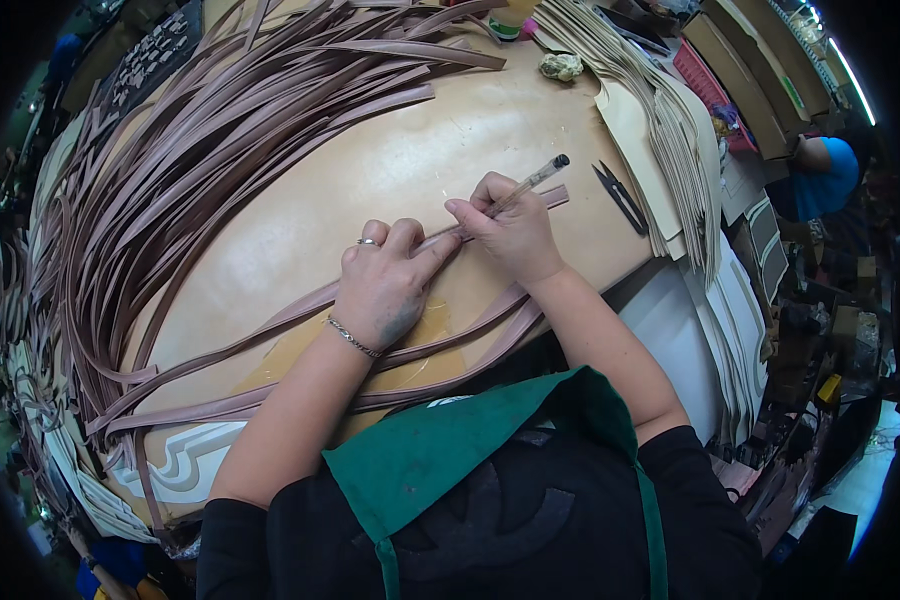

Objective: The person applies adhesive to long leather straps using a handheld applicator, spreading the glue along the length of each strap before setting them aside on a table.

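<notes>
My left hand (390, 270) presses a long mauve leather-like strip (311, 301) against the table, its fingertips pinning it close to my other hand. In my right hand (506, 232) is a clear-barrelled pen (536, 180) with a dark end cap, held slantwise over the same strip. The pen's tip is hidden behind my fingers. One end of the strip shows beyond my right hand. More mauve strips (450, 379) curve below my wrists, near the table's front edge.
A large heap of mauve strips (217, 157) covers the table's left and back. Black thread snips (621, 199) lie to the right, beside stacked cream-coloured pieces (664, 142). A crumpled lump (560, 67) and a bottle (508, 21) stand farther back. A person in blue (829, 176) is at far right.
</notes>
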{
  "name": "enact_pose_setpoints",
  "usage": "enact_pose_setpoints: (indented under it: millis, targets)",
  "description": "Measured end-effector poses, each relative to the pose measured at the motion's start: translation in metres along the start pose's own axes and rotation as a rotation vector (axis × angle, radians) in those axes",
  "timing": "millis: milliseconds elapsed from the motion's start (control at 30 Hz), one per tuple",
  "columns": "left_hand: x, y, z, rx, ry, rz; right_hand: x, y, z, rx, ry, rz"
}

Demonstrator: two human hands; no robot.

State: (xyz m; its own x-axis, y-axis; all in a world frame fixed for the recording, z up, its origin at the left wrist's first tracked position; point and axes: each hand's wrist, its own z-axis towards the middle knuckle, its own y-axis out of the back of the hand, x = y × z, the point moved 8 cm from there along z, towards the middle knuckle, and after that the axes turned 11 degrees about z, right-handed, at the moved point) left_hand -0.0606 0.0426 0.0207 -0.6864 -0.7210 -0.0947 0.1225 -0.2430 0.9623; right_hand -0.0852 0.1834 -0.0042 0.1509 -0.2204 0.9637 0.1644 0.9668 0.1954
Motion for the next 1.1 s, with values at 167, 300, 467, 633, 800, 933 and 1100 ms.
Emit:
enact_pose_setpoints:
  millis: [167, 300, 467, 633, 800, 933, 1100]
  targets:
    - [0.0, 0.004, 0.0, -0.035, 0.014, -0.016, 0.018, 0.011, 0.005, -0.028, 0.079, -0.014]
    - [0.004, 0.001, -0.004, -0.058, 0.046, -0.136, 0.048, 0.011, -0.009, 0.184, 0.318, -0.496]
    - [0.003, 0.004, -0.028, 0.008, 0.155, -0.618, 0.04, 0.015, -0.038, 0.372, 0.135, -0.39]
    - [0.133, 0.043, -0.031, -0.283, 0.431, 0.003, 0.034, 0.025, -0.045, 0.287, -0.003, -0.194]
    - [0.175, 0.032, -0.032, -0.151, 0.532, 0.425, 0.036, 0.014, -0.044, 0.292, 0.07, -0.171]
    - [0.177, 0.04, -0.038, -0.264, 0.47, 0.55, 0.037, 0.016, -0.043, 0.268, 0.082, -0.145]
    - [0.175, 0.023, -0.032, -0.086, 0.388, 0.528, 0.031, 0.018, -0.043, 0.256, 0.043, -0.102]
